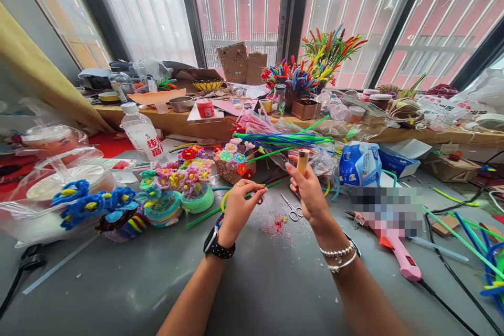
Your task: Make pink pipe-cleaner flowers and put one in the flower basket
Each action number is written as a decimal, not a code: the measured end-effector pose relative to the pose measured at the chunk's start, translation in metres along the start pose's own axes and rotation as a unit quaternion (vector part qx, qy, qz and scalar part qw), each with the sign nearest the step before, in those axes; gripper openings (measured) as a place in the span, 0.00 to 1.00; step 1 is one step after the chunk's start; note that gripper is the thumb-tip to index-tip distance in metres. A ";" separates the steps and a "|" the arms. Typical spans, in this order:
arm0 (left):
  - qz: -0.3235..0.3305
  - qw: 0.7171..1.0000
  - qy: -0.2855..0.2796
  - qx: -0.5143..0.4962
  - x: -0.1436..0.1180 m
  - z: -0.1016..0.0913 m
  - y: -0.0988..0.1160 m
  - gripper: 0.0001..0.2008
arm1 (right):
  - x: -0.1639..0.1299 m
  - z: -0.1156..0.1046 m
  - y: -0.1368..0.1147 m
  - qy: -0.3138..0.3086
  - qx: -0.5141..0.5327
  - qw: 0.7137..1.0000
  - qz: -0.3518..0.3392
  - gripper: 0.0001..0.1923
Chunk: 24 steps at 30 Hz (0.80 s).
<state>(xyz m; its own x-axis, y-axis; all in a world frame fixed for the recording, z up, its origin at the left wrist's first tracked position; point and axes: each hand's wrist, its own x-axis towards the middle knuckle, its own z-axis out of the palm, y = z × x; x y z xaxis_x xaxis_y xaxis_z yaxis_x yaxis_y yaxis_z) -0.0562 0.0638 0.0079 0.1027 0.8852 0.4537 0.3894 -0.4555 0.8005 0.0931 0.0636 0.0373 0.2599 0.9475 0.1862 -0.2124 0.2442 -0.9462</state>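
Observation:
My left hand (241, 200) pinches a yellow-green pipe cleaner (225, 198) that curves down beside my fingers, above the grey table (157, 283). My right hand (307, 191) is raised next to it and grips a short tan cylinder (302, 160), upright between thumb and fingers. The two hands are a little apart. Small scissors (292, 209) lie on the table between and just beyond them, next to a scatter of red fuzz (276, 224).
Pipe-cleaner flower baskets (179, 189) and blue flowers (92, 202) stand at the left, a water bottle (140, 134) behind. A pink glue gun (397, 249) with cable lies at the right. Loose green stems (283, 140), a tissue pack (359, 164) and a cluttered sill (275, 100) fill the back.

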 end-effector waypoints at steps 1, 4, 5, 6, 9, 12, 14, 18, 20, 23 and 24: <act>-0.014 1.000 0.017 -0.014 0.001 -0.002 0.000 0.10 | 0.002 -0.002 0.002 -0.001 0.026 0.999 0.027 0.20; -0.077 0.993 0.042 -0.084 0.003 -0.007 0.002 0.10 | 0.005 -0.005 0.009 -0.028 0.066 0.995 0.069 0.19; -0.102 0.988 0.043 -0.107 0.003 -0.009 0.003 0.11 | 0.005 -0.005 0.011 -0.042 0.063 0.995 0.067 0.18; -0.127 0.983 0.047 -0.125 0.004 -0.011 0.004 0.11 | 0.004 -0.006 0.013 -0.058 0.056 0.995 0.063 0.18; -0.179 0.969 0.067 -0.154 0.005 -0.013 0.007 0.10 | 0.001 -0.008 0.018 -0.109 0.046 0.991 0.068 0.17; -0.212 0.949 0.080 -0.220 0.005 -0.014 0.007 0.10 | -0.002 -0.012 0.024 -0.144 0.061 0.982 0.101 0.17; -0.240 0.916 0.068 -0.315 0.006 -0.014 0.005 0.10 | -0.004 -0.015 0.028 -0.161 0.077 0.977 0.115 0.17; -0.268 0.841 0.046 -0.468 0.007 -0.015 -0.001 0.09 | -0.010 -0.015 0.039 -0.220 0.112 0.957 0.153 0.19; -0.251 0.833 0.053 -0.490 0.008 -0.015 -0.002 0.08 | -0.013 -0.011 0.043 -0.233 0.123 0.945 0.196 0.26; -0.210 0.848 0.090 -0.479 0.008 -0.013 -0.002 0.07 | -0.016 -0.004 0.045 -0.223 0.112 0.933 0.260 0.33; -0.194 0.858 0.100 -0.464 0.007 -0.012 -0.001 0.07 | -0.017 -0.001 0.046 -0.214 0.103 0.932 0.273 0.33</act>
<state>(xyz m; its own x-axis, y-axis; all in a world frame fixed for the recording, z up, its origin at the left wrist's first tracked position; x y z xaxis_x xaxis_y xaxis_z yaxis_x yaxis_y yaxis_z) -0.0672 0.0695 0.0155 -0.0655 0.9957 0.0659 -0.5486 -0.0911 0.8311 0.0801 0.0581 -0.0094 -0.3301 0.9269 -0.1786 -0.3909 -0.3065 -0.8679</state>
